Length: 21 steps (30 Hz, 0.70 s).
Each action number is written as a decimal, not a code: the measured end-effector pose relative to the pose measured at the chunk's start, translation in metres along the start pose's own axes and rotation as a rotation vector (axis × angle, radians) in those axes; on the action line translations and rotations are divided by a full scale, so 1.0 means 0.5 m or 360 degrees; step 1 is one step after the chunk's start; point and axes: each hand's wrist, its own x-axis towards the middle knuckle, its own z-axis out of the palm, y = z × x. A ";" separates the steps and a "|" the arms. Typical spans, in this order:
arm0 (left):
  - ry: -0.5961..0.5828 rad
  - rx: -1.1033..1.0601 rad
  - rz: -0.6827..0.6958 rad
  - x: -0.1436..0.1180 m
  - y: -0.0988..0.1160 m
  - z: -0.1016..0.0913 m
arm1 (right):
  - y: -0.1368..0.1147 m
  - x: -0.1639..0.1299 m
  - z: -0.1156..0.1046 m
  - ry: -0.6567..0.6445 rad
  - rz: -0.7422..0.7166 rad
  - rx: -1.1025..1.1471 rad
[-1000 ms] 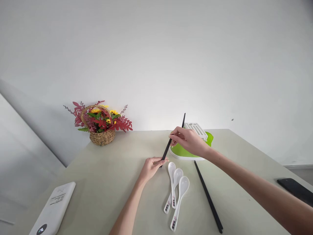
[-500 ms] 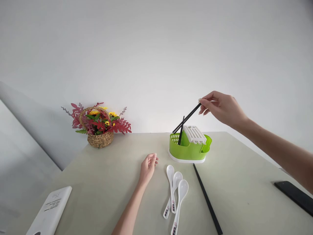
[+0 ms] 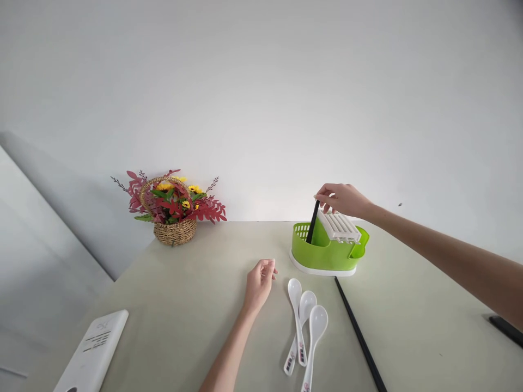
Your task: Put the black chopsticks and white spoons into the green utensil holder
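My right hand [image 3: 341,199] is closed in a pinch on the upper end of black chopsticks [image 3: 312,223]. Their lower ends are down inside the open left compartment of a green caddy [image 3: 318,257] with a white slotted top; how many are held I cannot tell, as they overlap. My left hand [image 3: 260,280] rests on the table, fingers curled in with nothing visible in them. Just right of it lie three white spoons [image 3: 317,322], partly crossing each other. A black chopstick or pair [image 3: 359,333] lies on the table in front of the caddy.
A wicker basket of artificial flowers [image 3: 175,233] stands at the back left near the wall. A white box-like device [image 3: 95,348] lies at the front left of the table [image 3: 183,305]. At the right edge a black phone [image 3: 506,330] shows in part, below my right forearm.
My right hand has come down and left, lowering the chopsticks from a slant above the caddy into its left compartment. My left hand keeps its pose; the view has shifted slightly.
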 end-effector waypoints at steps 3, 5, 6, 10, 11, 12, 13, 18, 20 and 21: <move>-0.0005 0.0015 0.0014 0.001 0.000 0.002 | 0.010 0.018 0.017 -0.0067 0.0002 -0.0065; -0.0006 0.0016 0.0011 0.002 0.001 0.003 | 0.014 0.026 0.023 -0.0056 0.0004 -0.0127; -0.0004 0.0015 0.0008 0.003 0.002 0.003 | 0.015 0.028 0.025 -0.0031 0.0005 -0.0163; -0.0003 0.0013 -0.0001 0.004 0.005 0.001 | 0.009 0.019 0.014 0.0149 0.0007 -0.0315; -0.0005 0.0015 0.0000 0.004 0.005 0.001 | 0.005 0.010 0.009 0.0190 0.0005 -0.0342; -0.0008 0.0017 0.0000 0.005 0.005 0.001 | 0.000 -0.001 0.005 0.0220 -0.0008 -0.0368; -0.0008 0.0020 0.0001 0.005 0.005 0.001 | -0.005 -0.016 0.002 0.0241 -0.0039 -0.0400; 0.0001 0.0023 0.0009 0.008 0.003 0.001 | -0.026 -0.129 0.011 0.0218 -0.0408 -0.0729; 0.0001 0.0017 0.0011 0.008 0.002 0.001 | -0.028 -0.184 0.026 0.0120 -0.0564 -0.0846; 0.0002 0.0013 0.0012 0.007 0.002 0.001 | -0.026 -0.211 0.035 0.0037 -0.0626 -0.0881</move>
